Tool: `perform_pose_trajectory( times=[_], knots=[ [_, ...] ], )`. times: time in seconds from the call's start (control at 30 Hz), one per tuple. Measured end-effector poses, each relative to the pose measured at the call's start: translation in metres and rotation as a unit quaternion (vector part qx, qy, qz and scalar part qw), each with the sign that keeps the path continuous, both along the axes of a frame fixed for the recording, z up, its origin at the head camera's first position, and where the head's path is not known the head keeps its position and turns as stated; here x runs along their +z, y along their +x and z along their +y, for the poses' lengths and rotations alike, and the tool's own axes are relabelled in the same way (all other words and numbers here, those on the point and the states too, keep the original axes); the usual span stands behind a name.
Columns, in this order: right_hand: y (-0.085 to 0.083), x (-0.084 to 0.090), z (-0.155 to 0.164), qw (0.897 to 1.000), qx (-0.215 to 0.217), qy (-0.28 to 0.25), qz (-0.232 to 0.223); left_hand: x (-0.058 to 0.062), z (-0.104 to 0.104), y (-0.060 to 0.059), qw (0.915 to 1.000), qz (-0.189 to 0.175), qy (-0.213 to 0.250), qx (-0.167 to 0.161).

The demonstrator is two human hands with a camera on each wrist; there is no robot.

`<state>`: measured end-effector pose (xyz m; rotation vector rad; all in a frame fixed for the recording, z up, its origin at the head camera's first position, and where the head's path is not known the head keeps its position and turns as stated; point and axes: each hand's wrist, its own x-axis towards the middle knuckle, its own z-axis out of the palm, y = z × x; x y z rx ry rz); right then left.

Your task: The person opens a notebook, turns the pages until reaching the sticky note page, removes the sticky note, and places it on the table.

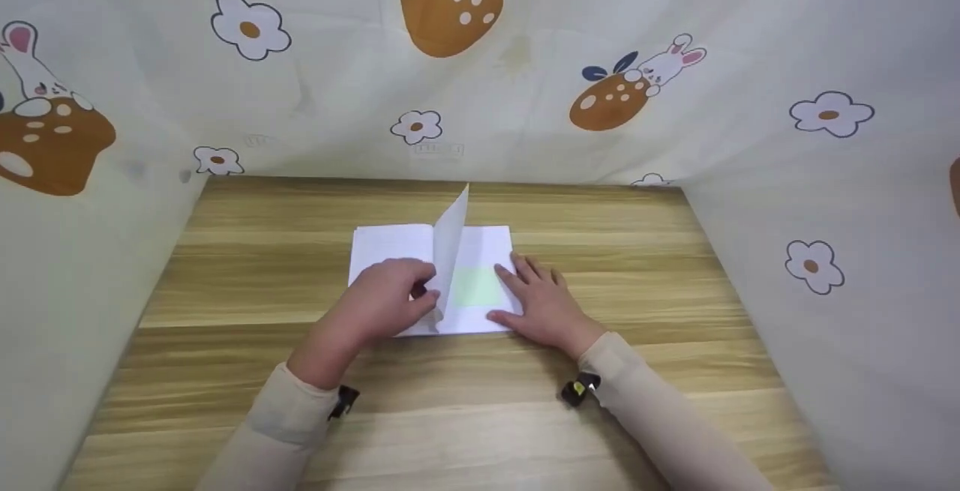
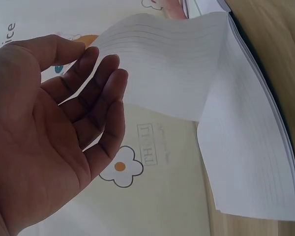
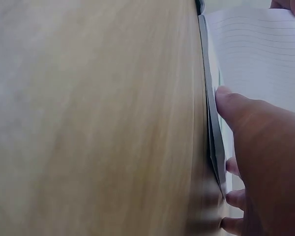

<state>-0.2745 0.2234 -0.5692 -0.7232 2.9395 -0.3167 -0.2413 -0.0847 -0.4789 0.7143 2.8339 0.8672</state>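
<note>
An open notebook (image 1: 386,245) with white lined pages lies flat in the middle of the wooden table (image 1: 660,266). My left hand (image 1: 421,294) pinches the lower edge of one page (image 1: 450,240), which stands lifted and curved over the spine. In the left wrist view, the left hand (image 2: 88,56) has this lined page (image 2: 177,73) between thumb and fingers, beside the stack of pages (image 2: 250,162). My right hand (image 1: 529,285) lies flat, fingers straight, on the notebook's right edge beside a pale green patch (image 1: 476,286). In the right wrist view, the right hand (image 3: 258,147) presses the notebook edge (image 3: 210,113).
A cream cloth (image 1: 525,86) printed with mushrooms, flowers and rabbits walls the table at the back and both sides. Bare wood shows in front of the notebook and to its left and right. A small black clip (image 1: 577,390) sits at each wrist.
</note>
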Motion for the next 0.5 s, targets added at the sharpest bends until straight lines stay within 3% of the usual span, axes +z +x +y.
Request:
perform_pose_trajectory(
  times=[0.23, 0.5],
  knots=[
    [-0.001, 0.000, -0.001, 1.000, 0.003, -0.002, 0.002, 0.000, -0.017, 0.002, 0.9999, -0.003, 0.009, -0.006],
    [0.001, -0.002, 0.001, 1.000, -0.003, -0.012, -0.006, 0.000, -0.033, 0.007, 0.9990, -0.034, 0.027, -0.008]
  ],
)
